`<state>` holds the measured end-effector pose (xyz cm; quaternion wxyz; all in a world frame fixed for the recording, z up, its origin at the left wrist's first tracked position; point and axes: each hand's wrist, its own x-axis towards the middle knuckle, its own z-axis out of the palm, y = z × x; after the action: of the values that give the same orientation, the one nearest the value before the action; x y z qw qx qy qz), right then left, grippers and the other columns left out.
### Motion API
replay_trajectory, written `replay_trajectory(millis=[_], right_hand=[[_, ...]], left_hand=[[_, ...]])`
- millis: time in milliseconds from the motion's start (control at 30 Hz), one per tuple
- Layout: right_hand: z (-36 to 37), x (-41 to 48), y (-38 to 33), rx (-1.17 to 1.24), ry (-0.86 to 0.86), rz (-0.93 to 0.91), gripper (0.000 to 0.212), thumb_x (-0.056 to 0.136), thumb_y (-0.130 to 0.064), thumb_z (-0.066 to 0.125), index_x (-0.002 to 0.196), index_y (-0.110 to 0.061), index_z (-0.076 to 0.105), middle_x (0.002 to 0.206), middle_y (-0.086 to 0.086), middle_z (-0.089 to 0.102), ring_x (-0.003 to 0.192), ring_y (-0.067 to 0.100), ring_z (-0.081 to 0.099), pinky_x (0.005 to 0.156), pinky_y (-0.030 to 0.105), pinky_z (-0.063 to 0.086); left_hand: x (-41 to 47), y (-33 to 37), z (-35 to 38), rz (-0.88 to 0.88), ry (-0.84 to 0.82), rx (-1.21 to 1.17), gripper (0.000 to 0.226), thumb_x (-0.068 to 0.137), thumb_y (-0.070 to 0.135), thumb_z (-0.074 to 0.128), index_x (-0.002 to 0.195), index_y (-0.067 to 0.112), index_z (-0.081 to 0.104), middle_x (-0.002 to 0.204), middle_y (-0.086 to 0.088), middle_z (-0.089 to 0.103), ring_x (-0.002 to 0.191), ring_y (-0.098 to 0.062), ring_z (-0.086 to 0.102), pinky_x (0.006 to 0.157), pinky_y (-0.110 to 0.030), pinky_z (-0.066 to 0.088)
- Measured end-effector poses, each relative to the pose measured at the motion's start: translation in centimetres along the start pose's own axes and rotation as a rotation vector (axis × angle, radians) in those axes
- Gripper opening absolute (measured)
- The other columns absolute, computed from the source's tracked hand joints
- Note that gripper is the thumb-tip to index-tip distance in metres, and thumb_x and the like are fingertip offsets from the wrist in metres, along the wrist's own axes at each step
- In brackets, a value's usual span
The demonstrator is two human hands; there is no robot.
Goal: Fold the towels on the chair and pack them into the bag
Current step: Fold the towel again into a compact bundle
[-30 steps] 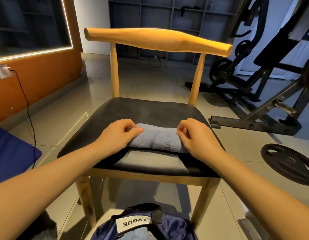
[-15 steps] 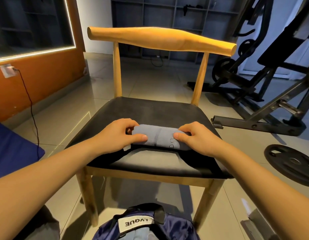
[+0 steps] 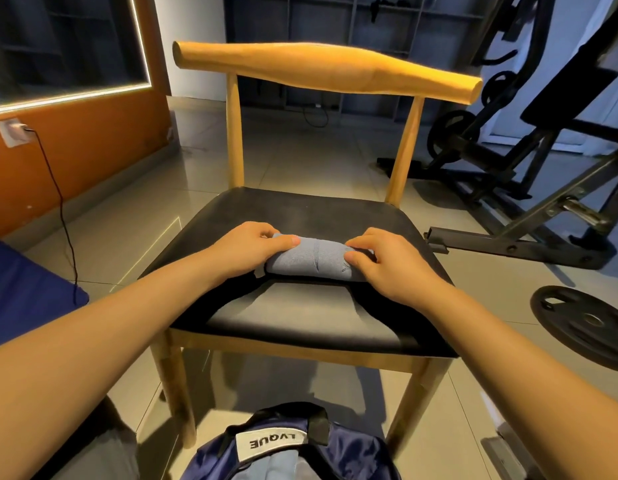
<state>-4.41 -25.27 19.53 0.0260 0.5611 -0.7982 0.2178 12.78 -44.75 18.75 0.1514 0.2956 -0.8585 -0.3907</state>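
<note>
A grey-blue towel (image 3: 312, 258), rolled into a short thick bundle, lies across the middle of the black seat of a wooden chair (image 3: 300, 206). My left hand (image 3: 252, 247) grips the roll's left end, thumb over the top. At the right end, my right hand (image 3: 387, 261) clamps the roll with curled fingers. A dark blue bag (image 3: 342, 452) with a white label stands open on the floor below the chair's front edge; a light blue cloth shows inside it.
Gym machines (image 3: 529, 140) and a weight plate (image 3: 584, 323) on the floor are right of the chair. An orange wall (image 3: 75, 150) with a socket and hanging cable is on the left. A blue cushion (image 3: 20, 289) sits at the left edge.
The towel has been rolled tighter and farther from me across the seat. Both hands moved forward with it and now clamp its ends.
</note>
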Motion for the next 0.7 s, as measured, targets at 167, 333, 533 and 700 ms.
replay_trajectory(millis=[167,333,533,700], right_hand=[[0.9,1.2,0.1,0.031,-0.003,0.082,0.033,0.106,-0.032,0.042,0.094,-0.018,0.069,0.089,0.0,0.061,0.087,0.022,0.057,0.082,0.042,0.05],[1.2,2.1,0.1,0.071,-0.009,0.095,0.035,0.106,-0.025,0.039,0.084,-0.012,0.062,0.084,0.003,0.055,0.083,0.021,0.053,0.08,0.045,0.05],[1.3,1.9,-0.4,0.091,-0.03,0.115,0.027,0.102,-0.019,0.037,0.094,-0.016,0.062,0.089,-0.002,0.062,0.086,0.022,0.057,0.076,0.039,0.048],[1.8,0.8,-0.7,0.032,0.043,0.063,0.023,0.104,-0.02,0.035,0.097,-0.019,0.057,0.092,0.0,0.06,0.084,0.021,0.055,0.073,0.04,0.046]], left_hand=[[1.4,0.9,-1.6,-0.123,-0.13,-0.006,0.065,0.077,0.075,0.067,0.073,0.011,0.061,0.063,-0.005,0.056,0.068,-0.02,0.051,0.07,-0.033,0.037],[2.4,2.3,-2.9,-0.229,-0.319,0.194,0.078,0.054,0.091,0.07,0.064,0.014,0.058,0.061,0.0,0.053,0.071,-0.021,0.042,0.07,-0.035,0.029],[1.4,3.1,-2.3,-0.155,-0.418,0.208,0.065,0.074,0.07,0.076,0.102,0.01,0.075,0.094,-0.004,0.063,0.086,-0.018,0.052,0.072,-0.03,0.039],[0.1,2.4,-1.4,0.004,-0.291,0.168,0.044,0.087,0.057,0.071,0.099,0.015,0.065,0.099,-0.004,0.064,0.09,-0.021,0.062,0.079,-0.035,0.054]])
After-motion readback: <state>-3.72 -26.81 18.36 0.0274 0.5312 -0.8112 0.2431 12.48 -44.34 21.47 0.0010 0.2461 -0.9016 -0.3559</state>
